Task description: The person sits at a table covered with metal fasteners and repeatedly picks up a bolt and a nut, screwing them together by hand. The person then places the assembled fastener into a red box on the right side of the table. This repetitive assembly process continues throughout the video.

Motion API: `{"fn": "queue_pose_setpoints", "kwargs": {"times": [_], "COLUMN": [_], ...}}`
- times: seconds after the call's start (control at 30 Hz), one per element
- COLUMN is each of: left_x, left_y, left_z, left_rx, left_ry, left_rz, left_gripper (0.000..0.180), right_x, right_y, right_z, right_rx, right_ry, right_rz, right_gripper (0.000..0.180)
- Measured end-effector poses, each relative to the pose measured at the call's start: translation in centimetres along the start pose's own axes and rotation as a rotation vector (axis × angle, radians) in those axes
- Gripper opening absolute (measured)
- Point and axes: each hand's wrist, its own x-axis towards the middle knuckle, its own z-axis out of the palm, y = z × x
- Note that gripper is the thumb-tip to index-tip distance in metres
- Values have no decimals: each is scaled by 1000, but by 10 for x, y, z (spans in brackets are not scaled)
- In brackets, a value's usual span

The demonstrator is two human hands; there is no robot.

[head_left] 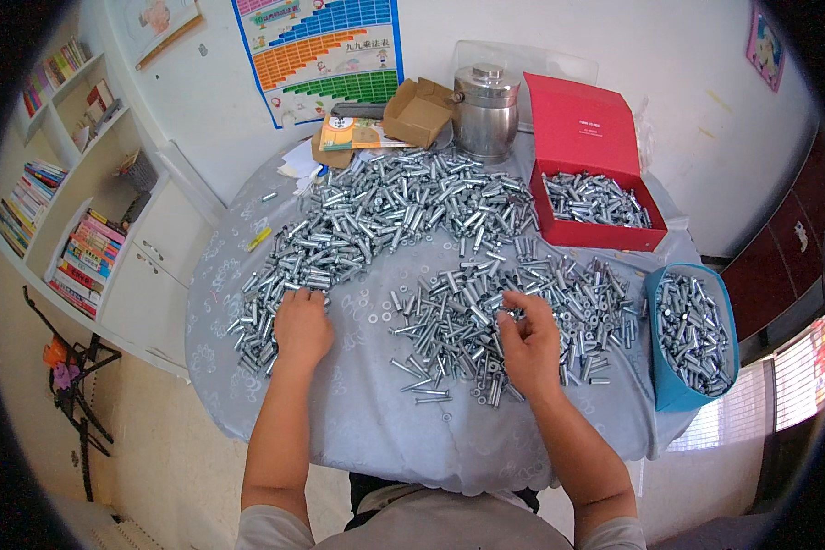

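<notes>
A long heap of silver metal bolts and sleeves (pixel 390 202) curves round the far and left side of the table. My left hand (pixel 303 328) is at the near left end of this heap, back up. Its fingers curl down against the metal pieces, and whatever they grip is hidden. A second pile of bolts, sleeves and nuts (pixel 449 316) spreads across the middle and right. Over this pile hangs my right hand (pixel 532 344), its thumb and bent fingers apart, with nothing clearly visible between them. Loose washers (pixel 373 319) lie between the two piles.
An open red box (pixel 605 236) and a blue bin (pixel 671 371), both full of metal pieces, stand at the right. Behind the heap are a steel canister (pixel 486 115), a cardboard box (pixel 419 112) and a yellow marker (pixel 259 239). A bookshelf (pixel 110 234) stands left.
</notes>
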Motion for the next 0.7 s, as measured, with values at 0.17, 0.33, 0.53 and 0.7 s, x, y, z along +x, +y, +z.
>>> {"fn": "queue_pose_setpoints", "kwargs": {"times": [0.17, 0.33, 0.53, 0.7], "left_x": [-1, -5, -11, -18], "left_y": [13, 28, 82, 120], "left_z": [-15, -18, -22, -27], "left_rx": [-73, -590, -1623, -1896], "left_ry": [-208, -206, -279, -266], "left_rz": [27, 40, -52, -159], "left_gripper": [25, 28, 25, 15], "right_x": [0, 1, 0, -7], "right_y": [0, -5, -12, -14], "right_z": [-1, -2, 2, 12], "right_rx": [-2, 19, 39, 229], "right_ry": [-1, -12, -95, -234], "right_rz": [9, 4, 37, 204], "right_gripper": [26, 24, 21, 24]}}
